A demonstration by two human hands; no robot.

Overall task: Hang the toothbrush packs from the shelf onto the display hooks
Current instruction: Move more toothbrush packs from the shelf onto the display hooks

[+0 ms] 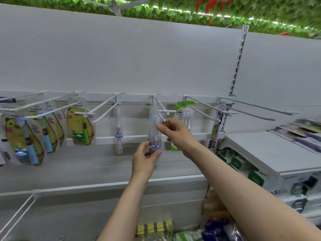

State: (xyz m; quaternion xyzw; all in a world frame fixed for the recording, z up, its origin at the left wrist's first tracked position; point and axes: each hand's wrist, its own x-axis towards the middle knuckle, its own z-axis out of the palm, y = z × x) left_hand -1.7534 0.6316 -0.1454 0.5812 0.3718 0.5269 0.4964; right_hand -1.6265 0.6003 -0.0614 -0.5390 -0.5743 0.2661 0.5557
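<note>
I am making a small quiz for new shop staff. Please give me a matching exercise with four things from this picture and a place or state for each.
Things:
1. clear toothbrush pack
2. yellow packs
3. green-topped pack
4. boxes

Places or states:
a. lying on the right shelf
b. hanging at far left
c. held in both hands
d. hanging behind the right hand

Pairs: 1-c, 2-b, 3-d, 4-a

Bright, even light; edges bend and blur, perhaps from motion.
</note>
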